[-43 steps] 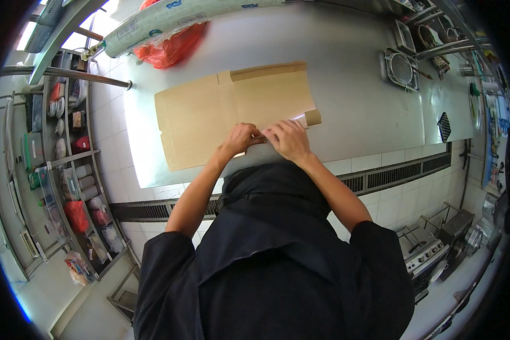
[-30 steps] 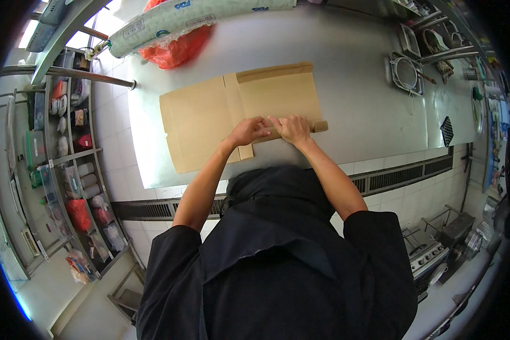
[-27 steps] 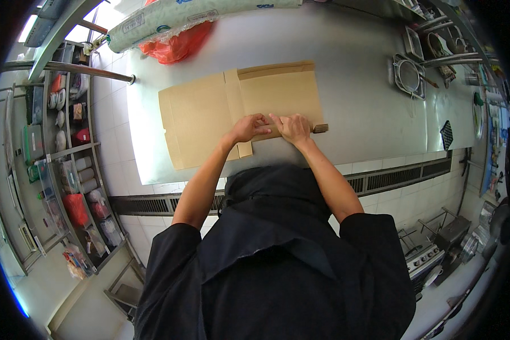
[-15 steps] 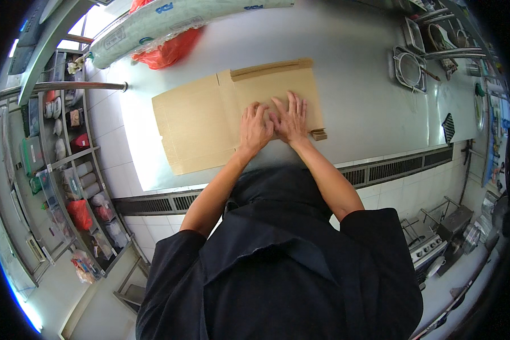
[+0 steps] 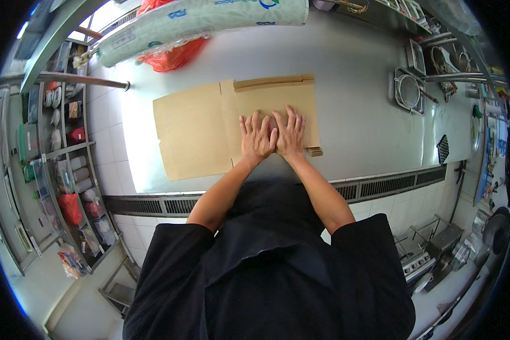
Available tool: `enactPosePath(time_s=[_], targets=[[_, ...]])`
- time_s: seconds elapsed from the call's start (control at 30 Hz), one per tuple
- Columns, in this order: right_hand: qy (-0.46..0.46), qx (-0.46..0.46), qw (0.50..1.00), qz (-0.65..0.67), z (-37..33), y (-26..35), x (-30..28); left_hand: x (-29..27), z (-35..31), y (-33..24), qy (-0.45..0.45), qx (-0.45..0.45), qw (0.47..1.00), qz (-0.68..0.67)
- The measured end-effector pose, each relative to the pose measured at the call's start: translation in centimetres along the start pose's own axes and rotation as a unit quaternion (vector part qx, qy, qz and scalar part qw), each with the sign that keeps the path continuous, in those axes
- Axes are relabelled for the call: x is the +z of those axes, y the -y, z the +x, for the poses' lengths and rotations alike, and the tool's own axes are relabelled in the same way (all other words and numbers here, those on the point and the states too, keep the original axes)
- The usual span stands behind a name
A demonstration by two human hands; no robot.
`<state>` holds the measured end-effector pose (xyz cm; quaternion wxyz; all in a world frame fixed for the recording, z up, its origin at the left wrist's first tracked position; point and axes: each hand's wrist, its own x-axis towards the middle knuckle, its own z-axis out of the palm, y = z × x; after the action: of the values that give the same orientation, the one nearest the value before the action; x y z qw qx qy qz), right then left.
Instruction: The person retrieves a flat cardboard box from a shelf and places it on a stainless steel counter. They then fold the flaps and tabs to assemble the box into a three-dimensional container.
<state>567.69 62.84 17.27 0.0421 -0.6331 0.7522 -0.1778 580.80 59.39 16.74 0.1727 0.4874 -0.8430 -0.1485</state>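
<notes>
A flat piece of brown cardboard (image 5: pixel 195 127) lies on the metal table, creased down its middle. Its right part has a narrow folded strip along the far edge and a small stacked fold at the near right corner. Both palms press on this right part, side by side with the thumbs close together. My left hand (image 5: pixel 258 137) lies with its fingers spread, near the central crease. My right hand (image 5: pixel 289 134) is also flat and spread, closer to the right edge. Neither hand grips anything.
A long plastic-wrapped roll (image 5: pixel 204 22) lies along the table's far left, over a red plastic bag (image 5: pixel 175 56). At the right stand a strainer on a metal tray (image 5: pixel 408 92) and a small black-patterned item (image 5: pixel 442 149). Shelves with goods (image 5: pixel 68 164) stand at the left.
My left hand's bent fingers have straightened and spread flat on the cardboard. My right hand stays flat beside it. The whole view has shifted slightly, with the table lower in the picture.
</notes>
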Motion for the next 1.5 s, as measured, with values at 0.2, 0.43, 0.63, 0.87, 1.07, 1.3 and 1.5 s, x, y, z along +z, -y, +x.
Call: enactPosePath(time_s=[0.2, 0.43, 0.63, 0.87, 1.07, 1.3, 1.5], targets=[[-0.008, -0.124, 0.992, 0.025, -2.0, -0.6, 0.2, -4.6, 0.4, 3.4, 0.1, -0.077, 0.904, -0.409], [-0.048, -0.133, 0.987, 0.077, -0.5, 0.5, -4.1, -12.4, -7.5, 4.3, 0.098, 0.077, 0.985, -0.121], [-0.037, -0.121, 0.988, 0.09, -1.1, -0.5, -3.5, -7.5, -9.8, 6.8, 0.114, 0.078, 0.985, -0.102], [-0.04, -0.102, 0.989, 0.096, -2.1, -2.1, -1.9, -6.8, -4.0, 8.3, 0.282, -0.182, 0.9, -0.279], [-0.035, -0.09, 0.992, 0.076, -2.3, -2.4, -1.0, -5.3, -5.0, 8.7, 0.047, -0.116, 0.984, -0.127], [-0.014, -0.025, 0.999, 0.026, -2.4, -4.6, 0.3, -3.3, -3.9, 9.6, 0.106, -0.051, 0.987, -0.105], [-0.131, -0.109, 0.984, 0.051, 0.9, -2.1, -7.7, -13.5, -8.0, 7.3, 0.069, 0.089, 0.993, -0.026]])
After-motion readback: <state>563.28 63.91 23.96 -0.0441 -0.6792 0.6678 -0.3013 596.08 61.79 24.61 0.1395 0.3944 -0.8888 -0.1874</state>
